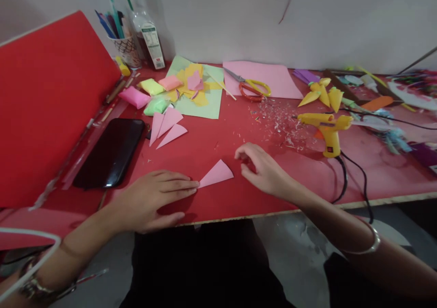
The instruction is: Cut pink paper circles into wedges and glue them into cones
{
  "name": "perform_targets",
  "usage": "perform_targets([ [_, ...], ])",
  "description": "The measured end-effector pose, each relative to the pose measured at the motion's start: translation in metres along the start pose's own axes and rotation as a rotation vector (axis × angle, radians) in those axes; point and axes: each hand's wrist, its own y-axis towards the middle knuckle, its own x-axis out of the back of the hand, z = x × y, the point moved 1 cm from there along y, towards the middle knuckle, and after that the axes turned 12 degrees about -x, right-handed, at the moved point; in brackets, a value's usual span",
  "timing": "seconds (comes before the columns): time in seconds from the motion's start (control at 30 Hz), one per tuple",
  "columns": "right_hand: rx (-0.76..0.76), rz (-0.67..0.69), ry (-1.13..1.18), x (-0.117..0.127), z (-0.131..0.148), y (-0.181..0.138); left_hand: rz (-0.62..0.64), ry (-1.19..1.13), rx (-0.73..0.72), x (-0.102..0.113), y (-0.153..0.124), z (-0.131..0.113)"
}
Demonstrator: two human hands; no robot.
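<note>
A pink paper wedge (218, 173) lies on the red tabletop in front of me, its narrow tip pointing left. My left hand (163, 194) rests flat with its fingers stretched out, the fingertips touching that tip. Just right of the wedge's wide curved edge is my right hand (261, 166), apart from the paper, with fingers bent, thumb and forefinger separated and nothing visible between them. Several more pink paper wedges (170, 122) lie beyond my left hand, beside a black phone (111, 153).
A yellow glue gun (326, 123) with a trailing black cord stands at right, near yellow paper cones (322, 94). Scissors (251, 84) lie on pink paper (273, 73) at the back, with paper scraps before them. A bottle (148, 37) and pen cup (127, 52) stand back left.
</note>
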Motion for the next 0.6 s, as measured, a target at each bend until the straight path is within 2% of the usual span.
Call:
perform_targets([
  [0.2,0.051,0.176,-0.014,-0.007,0.016,0.006,0.031,0.103,-0.014,0.004,0.007,-0.007],
  [0.4,0.018,0.229,-0.034,-0.007,0.024,0.003,0.101,0.18,-0.005,0.009,0.018,-0.014],
  [0.6,0.053,0.246,-0.137,-0.009,0.025,0.001,0.123,0.212,0.022,0.008,0.022,-0.016],
])
